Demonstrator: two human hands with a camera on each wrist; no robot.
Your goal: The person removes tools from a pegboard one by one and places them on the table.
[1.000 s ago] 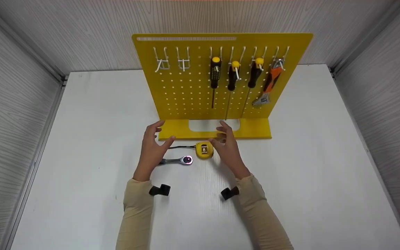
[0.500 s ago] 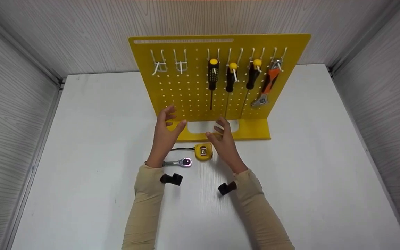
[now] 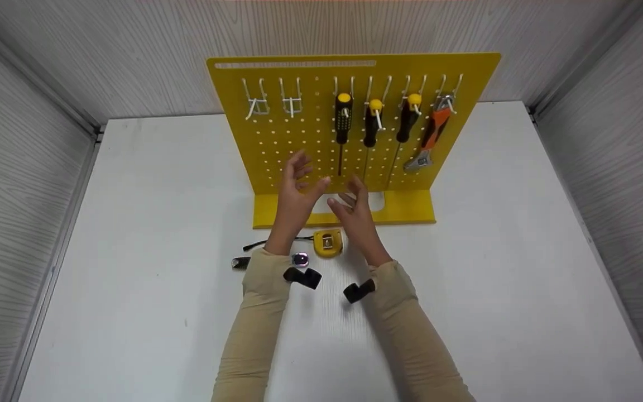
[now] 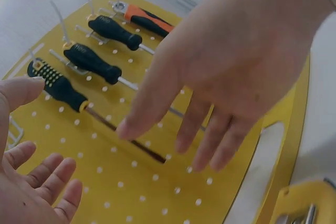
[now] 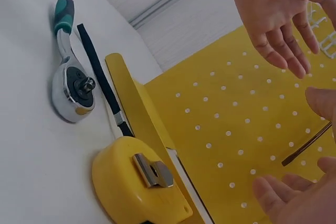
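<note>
Both hands are raised before a yellow pegboard [image 3: 288,139], holding nothing. The left hand [image 3: 294,195], fingers loosely bent, is over the board's lower middle. Just right of it, the right hand [image 3: 358,215] has its thumb and fingers apart. Below them on the table lies a yellow tape measure [image 3: 327,243] with a black strap. A ratchet wrench [image 3: 300,259] lies nearer the person, its middle hidden by the left forearm; its teal and black handle [image 5: 64,14] shows in the right wrist view. Several tools hang on the board, including a short screwdriver [image 3: 343,120] with a dotted handle.
Two more screwdrivers [image 3: 373,125] [image 3: 408,120] and an orange adjustable wrench [image 3: 437,128] hang at the right of the board. Two white hooks [image 3: 257,106] [image 3: 292,105] at its upper left hold nothing. Panelled walls [image 3: 25,167] stand around the white table [image 3: 148,223].
The left hand has moved right and upward, closer to the right hand. The right hand has risen slightly. The tools have stayed in place.
</note>
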